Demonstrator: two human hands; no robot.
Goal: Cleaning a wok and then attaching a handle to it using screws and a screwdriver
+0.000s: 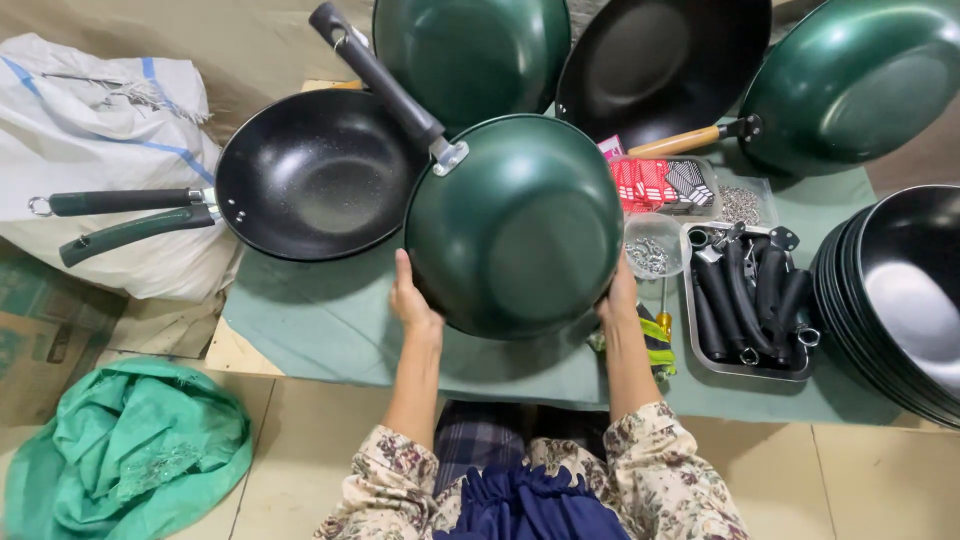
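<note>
Both hands are gripping a green wok (515, 225) by its rim, left hand (412, 300) on the left edge, right hand (620, 295) on the right, fingers curled behind it. It is hanging bottom-up between them above the surface (320, 320), its black handle (375, 75) pointing away to the upper left. Beyond, a black wok (315, 175) is lying.

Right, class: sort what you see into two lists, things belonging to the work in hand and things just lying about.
In hand: green wok, held by left hand and right hand; tray of black handles; screws; screwdriver.

Lying about: white sack; green cloth.
</note>
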